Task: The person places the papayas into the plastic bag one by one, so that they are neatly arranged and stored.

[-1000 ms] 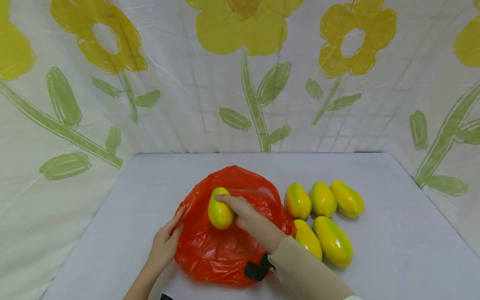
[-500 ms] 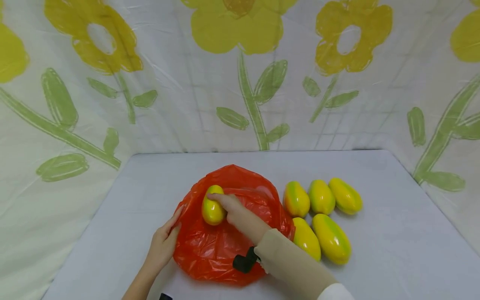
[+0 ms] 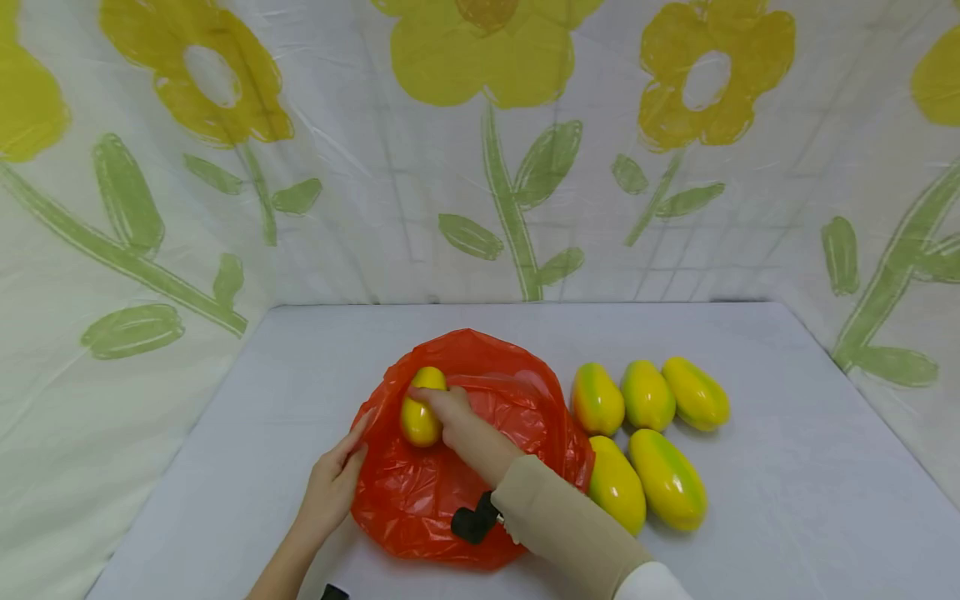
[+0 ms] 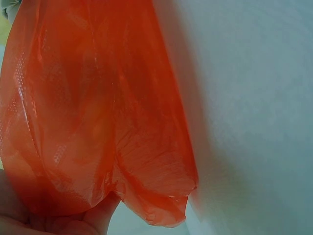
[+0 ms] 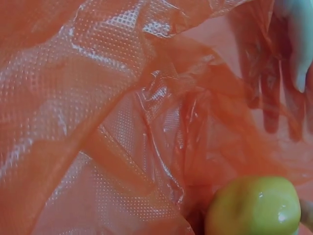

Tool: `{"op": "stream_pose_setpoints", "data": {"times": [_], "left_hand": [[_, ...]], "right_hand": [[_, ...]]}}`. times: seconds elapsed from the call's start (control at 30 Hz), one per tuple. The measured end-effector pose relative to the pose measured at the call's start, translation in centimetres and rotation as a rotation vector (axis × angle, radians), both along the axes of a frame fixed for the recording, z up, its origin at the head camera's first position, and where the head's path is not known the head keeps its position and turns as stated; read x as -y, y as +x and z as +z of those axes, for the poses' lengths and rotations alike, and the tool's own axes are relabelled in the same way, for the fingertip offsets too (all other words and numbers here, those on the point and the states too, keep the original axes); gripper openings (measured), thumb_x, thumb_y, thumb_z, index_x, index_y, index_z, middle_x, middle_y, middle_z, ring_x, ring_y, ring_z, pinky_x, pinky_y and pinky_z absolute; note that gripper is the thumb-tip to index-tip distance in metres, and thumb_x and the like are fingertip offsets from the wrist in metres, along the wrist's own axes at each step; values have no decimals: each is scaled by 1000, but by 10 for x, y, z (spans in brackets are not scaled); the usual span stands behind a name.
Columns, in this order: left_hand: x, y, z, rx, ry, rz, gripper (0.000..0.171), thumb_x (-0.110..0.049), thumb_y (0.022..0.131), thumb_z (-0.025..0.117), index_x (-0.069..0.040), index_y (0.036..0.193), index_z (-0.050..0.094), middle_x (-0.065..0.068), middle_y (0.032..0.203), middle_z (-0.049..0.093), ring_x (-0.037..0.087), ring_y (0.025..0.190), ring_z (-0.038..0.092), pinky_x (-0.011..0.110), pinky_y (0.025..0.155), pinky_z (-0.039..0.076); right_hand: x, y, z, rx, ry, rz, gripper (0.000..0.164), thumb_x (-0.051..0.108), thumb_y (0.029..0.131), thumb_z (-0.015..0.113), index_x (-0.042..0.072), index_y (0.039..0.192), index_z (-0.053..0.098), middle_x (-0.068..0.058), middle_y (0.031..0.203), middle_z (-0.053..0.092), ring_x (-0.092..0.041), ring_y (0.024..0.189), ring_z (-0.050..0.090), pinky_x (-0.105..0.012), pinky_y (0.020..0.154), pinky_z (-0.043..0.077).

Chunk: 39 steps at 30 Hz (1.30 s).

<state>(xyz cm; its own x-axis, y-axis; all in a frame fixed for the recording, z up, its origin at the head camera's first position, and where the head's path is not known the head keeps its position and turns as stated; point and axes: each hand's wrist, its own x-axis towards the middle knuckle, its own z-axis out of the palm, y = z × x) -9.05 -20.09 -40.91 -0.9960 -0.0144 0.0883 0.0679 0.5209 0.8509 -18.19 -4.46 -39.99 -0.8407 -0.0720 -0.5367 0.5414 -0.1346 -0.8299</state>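
Observation:
A red plastic bag (image 3: 405,508) lies on the table with its mouth spread wide. My right hand (image 3: 459,414) grips a glossy yellow papaya (image 3: 422,423) over the left part of the opening, thumb across its upper side. The right wrist view shows that papaya (image 5: 254,208) low in the picture, against the crinkled plastic. At the bag's left side, my left hand (image 3: 330,483) holds the rim between thumb and fingers. Its fingers (image 5: 270,105) show through the thin plastic in the right wrist view.
Several yellow-green papayas (image 3: 667,479) sit in two rows right of the bag, the nearest one (image 3: 618,487) against its edge. The table (image 3: 795,467) meets a curtain (image 3: 360,208) painted with flowers at the back. A black wrist camera (image 3: 474,523) hangs under my right sleeve.
My right hand has carried the papaya a little to the left, toward the left hand's side of the bag. The left hand and the other papayas keep their places.

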Motion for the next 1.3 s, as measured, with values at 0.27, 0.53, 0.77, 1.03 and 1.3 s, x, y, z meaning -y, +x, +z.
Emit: {"op": "stream_pose_setpoints", "data": {"times": [0.27,0.53,0.77,1.03,1.3], "left_hand": [[-1,1,0,-12,-15,-1,43,2,99,43,7,142,42,29,142,43,45,132,39,55,107,32],[-3,2,-2,-27,-11,-7,42,-1,100,44,8,141,43,28,141,44,44,133,38,54,107,31],[-3,2,0,-35,-14,-2,42,0,100,43,4,141,45,23,143,45,41,133,39,53,108,31],[1,0,1,-22,-33,-4,42,-1,100,42,6,142,42,27,143,43,44,134,38,55,108,31],[0,2,2,-17,-22,1,42,2,99,43,8,141,44,27,141,45,41,134,38,53,107,29]], "right_hand": [[5,3,-4,-73,99,72,68,24,88,71,-3,142,38,-18,118,54,-35,107,55,-50,95,50],[0,3,-7,-113,140,156,74,30,88,71,-3,144,36,-16,120,54,-33,107,54,-49,96,49],[-10,0,3,-96,144,120,74,29,87,71,-4,143,36,-20,136,45,-38,122,44,-52,105,40],[-25,4,20,-118,131,101,80,28,89,69,-5,149,28,-23,154,27,-40,138,28,-55,114,24],[-44,17,38,-162,132,155,81,31,89,68,0,151,28,-20,155,28,-39,140,26,-58,114,21]]}}
